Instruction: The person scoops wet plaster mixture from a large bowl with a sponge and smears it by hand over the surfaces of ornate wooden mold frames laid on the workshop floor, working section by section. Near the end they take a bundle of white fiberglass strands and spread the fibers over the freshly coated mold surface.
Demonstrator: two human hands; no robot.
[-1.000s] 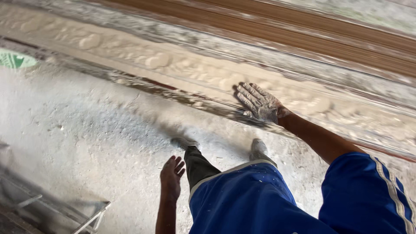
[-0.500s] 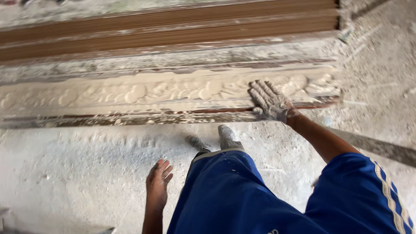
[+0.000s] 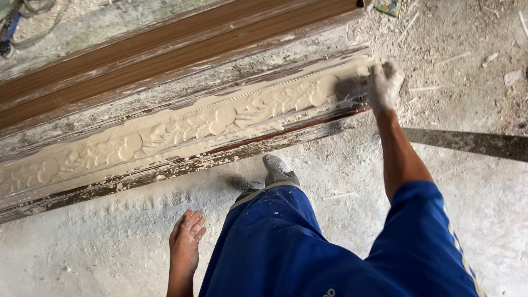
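Observation:
My right hand [image 3: 383, 85], coated in pale plaster, rests at the right end of a long mould [image 3: 165, 132] filled with wet cream-coloured plaster showing a relief pattern. The fingers are curled and blurred, so whether they hold anything is unclear. My left hand [image 3: 186, 242] hangs free beside my blue trousers [image 3: 275, 247], fingers apart, holding nothing. My plaster-spattered shoes [image 3: 278, 169] stand close to the mould's near edge.
A brown wooden frame [image 3: 165, 44] runs along behind the mould. A flat dusty strip [image 3: 467, 142] lies on the floor to the right. The concrete floor [image 3: 82, 247] is covered in plaster dust and small debris. Cables [image 3: 11, 22] lie at top left.
My right hand has slid rightward along the plaster to the mould's end. The view has shifted right with it. My left hand stays hanging at my side.

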